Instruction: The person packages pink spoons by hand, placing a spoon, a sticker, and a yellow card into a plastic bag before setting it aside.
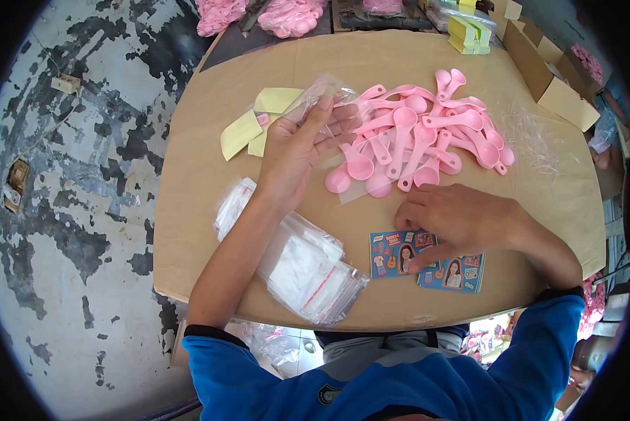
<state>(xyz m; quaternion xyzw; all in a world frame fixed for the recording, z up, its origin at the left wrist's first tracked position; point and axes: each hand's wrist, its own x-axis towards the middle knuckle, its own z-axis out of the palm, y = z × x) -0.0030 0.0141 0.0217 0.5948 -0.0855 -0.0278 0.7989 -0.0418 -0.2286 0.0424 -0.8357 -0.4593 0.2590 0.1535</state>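
Observation:
My left hand (294, 147) is raised over the table, its fingers closed on a clear plastic bag (336, 91) that hangs toward the pile of pink measuring spoons (406, 133). Part of the bag lies over the nearest spoons. My right hand (458, 217) bends over a blue printed card (385, 254), thumb on its face and fingers at its upper edge. More such cards (462, 274) lie beside it on the right, partly under the hand. Below my left forearm is a stack of clear resealable bags (308, 270).
Yellow paper pieces (241, 133) lie left of the spoons. Thin clear plastic scraps (539, 140) are scattered on the right. A yellow bundle (469, 35) and an open cardboard box (546, 70) stand at the back right. Bagged pink items (290, 17) sit beyond the brown-covered table (202, 210).

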